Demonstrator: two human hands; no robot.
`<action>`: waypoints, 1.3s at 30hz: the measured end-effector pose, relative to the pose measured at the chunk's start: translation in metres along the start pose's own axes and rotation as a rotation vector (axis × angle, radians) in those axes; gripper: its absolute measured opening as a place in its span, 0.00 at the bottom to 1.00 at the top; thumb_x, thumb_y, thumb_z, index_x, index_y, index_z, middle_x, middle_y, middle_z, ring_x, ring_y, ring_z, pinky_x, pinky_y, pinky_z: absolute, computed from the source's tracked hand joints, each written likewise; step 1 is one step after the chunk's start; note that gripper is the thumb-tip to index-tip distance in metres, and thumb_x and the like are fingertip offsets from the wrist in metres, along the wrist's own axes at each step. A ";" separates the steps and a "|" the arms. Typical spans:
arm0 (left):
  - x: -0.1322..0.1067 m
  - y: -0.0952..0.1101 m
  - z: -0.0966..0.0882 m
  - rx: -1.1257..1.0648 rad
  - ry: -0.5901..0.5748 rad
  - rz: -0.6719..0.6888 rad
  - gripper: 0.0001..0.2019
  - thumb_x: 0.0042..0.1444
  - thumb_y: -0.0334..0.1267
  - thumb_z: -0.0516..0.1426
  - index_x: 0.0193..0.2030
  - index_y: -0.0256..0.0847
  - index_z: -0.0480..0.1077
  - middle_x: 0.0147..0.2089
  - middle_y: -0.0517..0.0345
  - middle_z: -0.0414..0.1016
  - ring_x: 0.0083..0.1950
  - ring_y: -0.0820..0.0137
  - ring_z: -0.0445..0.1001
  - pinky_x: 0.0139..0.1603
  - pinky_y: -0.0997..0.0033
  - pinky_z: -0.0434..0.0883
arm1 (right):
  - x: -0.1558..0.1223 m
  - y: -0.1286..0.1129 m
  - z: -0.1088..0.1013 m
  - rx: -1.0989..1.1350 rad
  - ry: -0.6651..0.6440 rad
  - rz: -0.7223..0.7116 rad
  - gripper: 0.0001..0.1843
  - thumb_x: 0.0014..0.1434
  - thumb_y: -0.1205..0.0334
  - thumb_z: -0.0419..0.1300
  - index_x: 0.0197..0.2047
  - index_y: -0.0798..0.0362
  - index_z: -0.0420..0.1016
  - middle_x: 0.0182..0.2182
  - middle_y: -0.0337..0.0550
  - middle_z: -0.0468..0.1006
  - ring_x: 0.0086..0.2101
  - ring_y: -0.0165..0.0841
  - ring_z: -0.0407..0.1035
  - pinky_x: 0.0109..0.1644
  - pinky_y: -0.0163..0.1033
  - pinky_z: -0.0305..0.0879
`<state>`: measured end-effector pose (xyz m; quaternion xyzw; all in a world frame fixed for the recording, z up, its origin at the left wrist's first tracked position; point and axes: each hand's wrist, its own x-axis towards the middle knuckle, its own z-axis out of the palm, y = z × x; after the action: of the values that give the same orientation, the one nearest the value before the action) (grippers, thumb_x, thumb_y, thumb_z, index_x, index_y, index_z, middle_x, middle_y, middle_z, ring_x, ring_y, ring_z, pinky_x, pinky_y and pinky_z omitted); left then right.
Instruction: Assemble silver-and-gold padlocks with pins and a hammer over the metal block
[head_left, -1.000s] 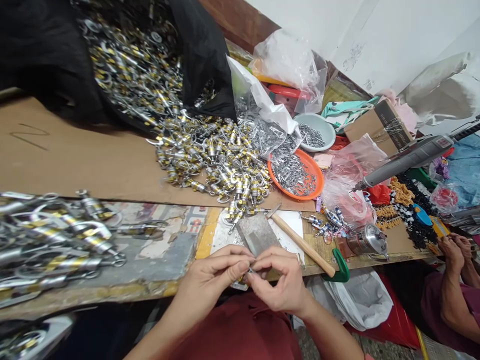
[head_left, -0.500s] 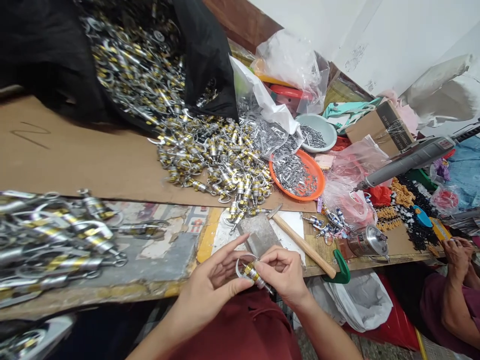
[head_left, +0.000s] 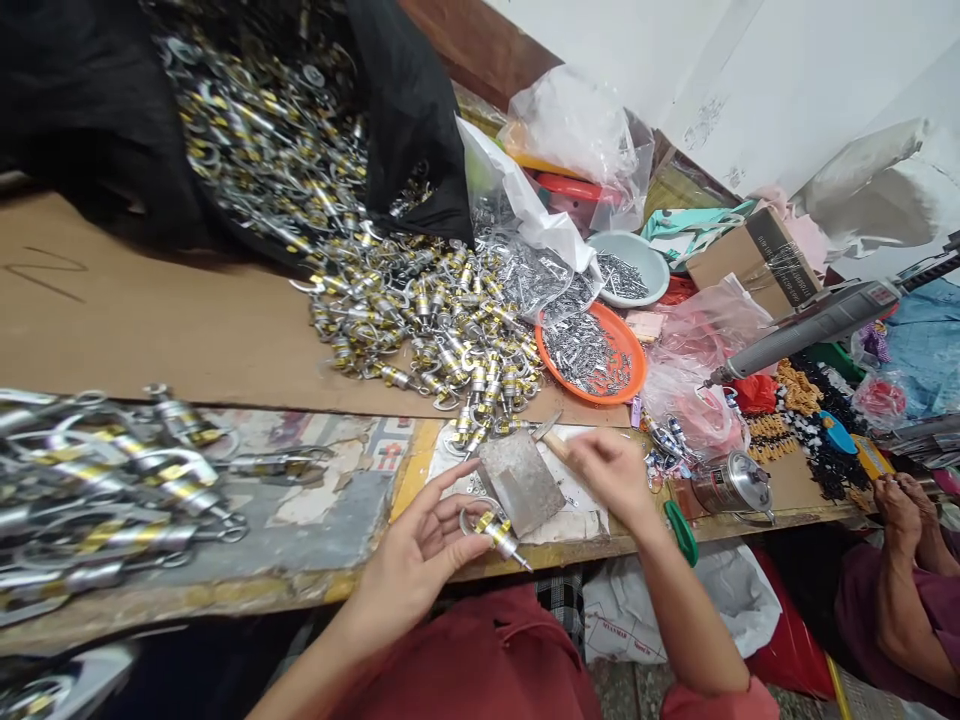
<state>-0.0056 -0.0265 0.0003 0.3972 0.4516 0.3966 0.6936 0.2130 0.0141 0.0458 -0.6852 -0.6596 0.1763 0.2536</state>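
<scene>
In my left hand [head_left: 420,555] is a silver-and-yellow metal keychain-like piece [head_left: 491,527] with a curved claw, pinched between thumb and fingers. Its thin tip points down to the right, over the table's front edge. My right hand [head_left: 611,475] is closed round the wooden handle of a small hammer [head_left: 556,444], whose metal head rests by a flat steel block [head_left: 521,485]. Most of the handle is hidden under the hand. The block lies on a white sheet [head_left: 581,525] just beyond my left hand, with tiny metal bits beside it.
A pile of similar pieces [head_left: 420,320] spills from a black bag [head_left: 82,130]; more lie at left [head_left: 127,480]. An orange tray [head_left: 636,375] holds small metal parts. A grey electric screwdriver [head_left: 802,330] hangs at right, near a metal can [head_left: 731,485]. Another person's hands [head_left: 900,505] work far right.
My right hand has let go of the keychain-like piece, moved up and right, and taken hold of the hammer handle. My left hand still holds the piece.
</scene>
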 end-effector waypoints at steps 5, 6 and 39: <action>0.004 0.008 0.000 -0.004 -0.009 -0.054 0.31 0.46 0.39 0.62 0.57 0.42 0.58 0.37 0.57 0.73 0.43 0.66 0.74 0.45 0.68 0.72 | 0.097 0.049 -0.026 -0.293 0.071 0.088 0.14 0.57 0.71 0.54 0.46 0.59 0.73 0.46 0.53 0.74 0.47 0.39 0.67 0.52 0.42 0.62; 0.004 0.009 0.001 -0.012 -0.019 -0.059 0.30 0.46 0.39 0.62 0.57 0.43 0.58 0.37 0.58 0.73 0.42 0.66 0.74 0.45 0.68 0.72 | 0.109 0.055 -0.025 -0.343 0.033 0.098 0.14 0.55 0.72 0.56 0.44 0.59 0.74 0.44 0.52 0.74 0.46 0.39 0.68 0.51 0.42 0.62; 0.025 -0.006 -0.005 -0.149 -0.140 -0.055 0.29 0.44 0.38 0.65 0.51 0.46 0.56 0.33 0.63 0.71 0.34 0.71 0.72 0.37 0.70 0.70 | 0.050 0.030 0.000 0.029 -0.010 -0.081 0.07 0.55 0.67 0.59 0.36 0.54 0.77 0.31 0.41 0.80 0.31 0.31 0.73 0.36 0.35 0.69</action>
<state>-0.0025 -0.0049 -0.0149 0.3589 0.3821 0.3812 0.7615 0.2411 0.0640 0.0328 -0.6533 -0.6855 0.1790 0.2670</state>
